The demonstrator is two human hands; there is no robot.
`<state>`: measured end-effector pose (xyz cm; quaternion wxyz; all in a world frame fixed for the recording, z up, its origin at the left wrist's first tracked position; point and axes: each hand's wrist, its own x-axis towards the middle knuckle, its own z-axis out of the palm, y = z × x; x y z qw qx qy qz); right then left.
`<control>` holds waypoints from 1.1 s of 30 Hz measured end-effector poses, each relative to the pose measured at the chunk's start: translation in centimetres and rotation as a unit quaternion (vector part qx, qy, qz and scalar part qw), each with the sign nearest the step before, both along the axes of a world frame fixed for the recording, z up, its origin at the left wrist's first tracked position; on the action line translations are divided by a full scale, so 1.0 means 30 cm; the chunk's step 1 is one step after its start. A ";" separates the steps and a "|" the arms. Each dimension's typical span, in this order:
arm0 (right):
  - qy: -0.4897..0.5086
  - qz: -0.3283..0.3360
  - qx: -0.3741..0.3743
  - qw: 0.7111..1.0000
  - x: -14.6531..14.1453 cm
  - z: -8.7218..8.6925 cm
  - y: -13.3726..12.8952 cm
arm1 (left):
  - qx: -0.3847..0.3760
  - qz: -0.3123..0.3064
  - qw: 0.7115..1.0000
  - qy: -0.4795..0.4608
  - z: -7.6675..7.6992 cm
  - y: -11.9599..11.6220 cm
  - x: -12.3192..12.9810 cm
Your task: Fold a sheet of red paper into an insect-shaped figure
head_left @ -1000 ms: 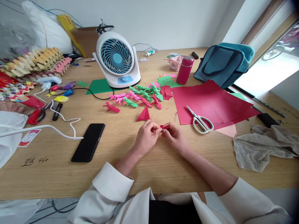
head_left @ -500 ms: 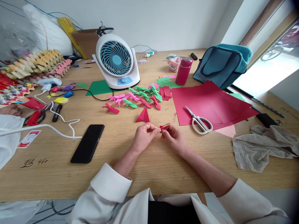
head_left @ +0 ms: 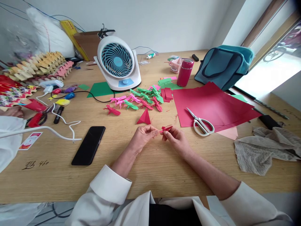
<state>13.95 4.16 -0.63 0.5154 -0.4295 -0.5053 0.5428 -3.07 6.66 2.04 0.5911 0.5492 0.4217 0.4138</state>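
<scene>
Between my two hands, above the wooden table, is a small folded red paper piece (head_left: 167, 128). My right hand (head_left: 176, 140) pinches its body between thumb and fingers. The fingertips of my left hand (head_left: 145, 137) are closed on a thin end that sticks out to the left. A creased red paper triangle (head_left: 144, 116) lies just beyond my left hand. Farther back is a pile of folded paper figures (head_left: 143, 95) in green, pink and red. White-handled scissors (head_left: 202, 125) rest on the large red paper sheets (head_left: 207, 103) to the right.
A white fan (head_left: 118, 61) stands behind the figures. A black phone (head_left: 88, 145) lies on the left, near a white cable (head_left: 47, 128) and a person's sleeve (head_left: 10, 138). Toward the right are a red flask (head_left: 185, 72), a blue bag (head_left: 223, 66) and a crumpled cloth (head_left: 261, 149).
My left hand has drawn slightly left, away from my right hand. More of the folded red paper piece now shows between them.
</scene>
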 end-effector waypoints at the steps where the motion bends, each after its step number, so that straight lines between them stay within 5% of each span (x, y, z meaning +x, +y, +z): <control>1: 0.002 0.001 -0.002 1.000 -0.001 0.000 -0.001 | 0.003 0.002 1.000 -0.001 -0.001 0.000 0.000; 7: 0.010 -0.021 -0.011 1.000 -0.011 -0.013 0.000 | 0.038 0.015 0.999 0.017 -0.035 -0.014 0.029; 12: 0.027 0.025 -0.020 0.999 -0.018 -0.013 -0.005 | 0.119 0.092 0.986 0.068 -0.060 -0.016 0.041; 22: 0.097 0.030 -0.079 0.992 -0.012 -0.006 0.004 | 0.039 0.100 0.994 -0.014 -0.031 -0.005 0.027; 29: 0.151 0.055 -0.100 0.982 -0.025 0.010 -0.016 | -0.110 0.065 0.981 -0.146 -0.050 -0.023 0.056; 33: 0.139 0.038 -0.076 0.987 -0.028 0.012 -0.023 | -0.048 0.086 0.986 -0.138 -0.055 -0.028 0.066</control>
